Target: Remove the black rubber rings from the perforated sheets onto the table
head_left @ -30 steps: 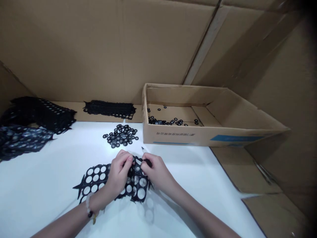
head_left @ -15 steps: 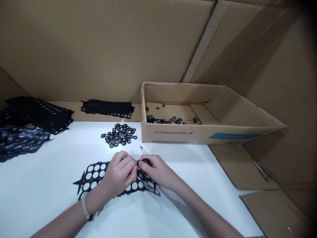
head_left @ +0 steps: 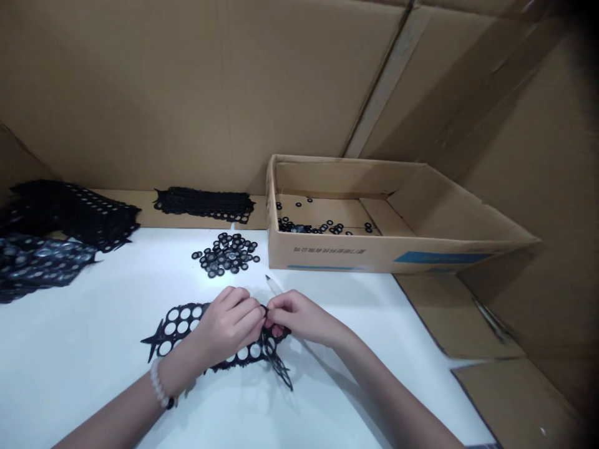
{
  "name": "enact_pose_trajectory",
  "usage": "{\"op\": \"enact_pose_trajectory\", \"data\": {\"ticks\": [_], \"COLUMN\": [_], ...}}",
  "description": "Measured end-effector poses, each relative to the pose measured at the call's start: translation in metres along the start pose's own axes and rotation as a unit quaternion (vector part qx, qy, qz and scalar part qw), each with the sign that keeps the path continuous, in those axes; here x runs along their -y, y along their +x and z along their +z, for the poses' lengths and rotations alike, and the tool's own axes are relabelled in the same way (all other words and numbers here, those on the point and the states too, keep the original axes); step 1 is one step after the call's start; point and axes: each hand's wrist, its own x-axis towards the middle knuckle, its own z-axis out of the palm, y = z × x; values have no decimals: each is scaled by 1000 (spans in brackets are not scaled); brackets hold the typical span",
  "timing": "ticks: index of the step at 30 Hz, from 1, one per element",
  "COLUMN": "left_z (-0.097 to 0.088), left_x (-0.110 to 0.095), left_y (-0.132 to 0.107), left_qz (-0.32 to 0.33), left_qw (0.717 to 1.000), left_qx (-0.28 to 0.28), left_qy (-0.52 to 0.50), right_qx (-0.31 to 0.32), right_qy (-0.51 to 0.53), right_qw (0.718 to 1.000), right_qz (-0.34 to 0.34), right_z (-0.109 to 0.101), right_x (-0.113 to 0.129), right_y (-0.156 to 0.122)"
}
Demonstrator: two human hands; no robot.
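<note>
A black perforated rubber sheet [head_left: 182, 318] with rows of round holes lies on the white table under my hands. My left hand [head_left: 236, 321] is closed on the sheet near its right part, fingers curled and pinching. Beside it, my right hand [head_left: 299, 318] pinches the sheet's edge between thumb and fingers, and the right end hangs bent downward. Whether a loose ring is between the fingertips I cannot tell. Just behind my hands lies a white pen-like tool [head_left: 274, 285] with a dark tip. Farther back is a pile of small black rings [head_left: 227, 254].
An open cardboard box [head_left: 327, 251] stands at the back right with several black rings inside. A stack of black perforated sheets [head_left: 203, 202] lies at the back, and more sheets [head_left: 70, 212] are heaped at the left. Cardboard walls [head_left: 187, 93] enclose the table [head_left: 93, 349].
My hands have drawn closer together at the fingertips. The right end of the sheet has folded further down and inward, and the dark ring-like piece at my right fingertips no longer shows.
</note>
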Motion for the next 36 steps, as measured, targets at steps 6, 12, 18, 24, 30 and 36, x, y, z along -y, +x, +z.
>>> {"op": "enact_pose_trajectory", "data": {"ticks": [6,12,18,24,30,36], "left_z": [-4,7,0,-11,-8,-10], "left_x": [1,-5,-1,14,18,19], "left_y": [1,-8,-1,7,7,6], "left_qz": [19,-61,-293,-336,-381,-406], "left_qw": [999,991,908,791,736,702], "left_qx": [-26,-59,21,185,218,227], "left_qy": [-23,-107,-298,-476,-515,-539], "right_qx": [27,-35,-62,-12,-104,-125], "right_qy": [83,151,154,-98,-409,-509], "right_qw": [996,988,986,984,848,714], "right_qz": [24,21,-21,-149,-322,-464], "right_z": [1,13,13,-4,-16,-16], "right_x": [0,-11,-10,1,1,-7], "right_y": [2,8,10,-4,-10,-5]}}
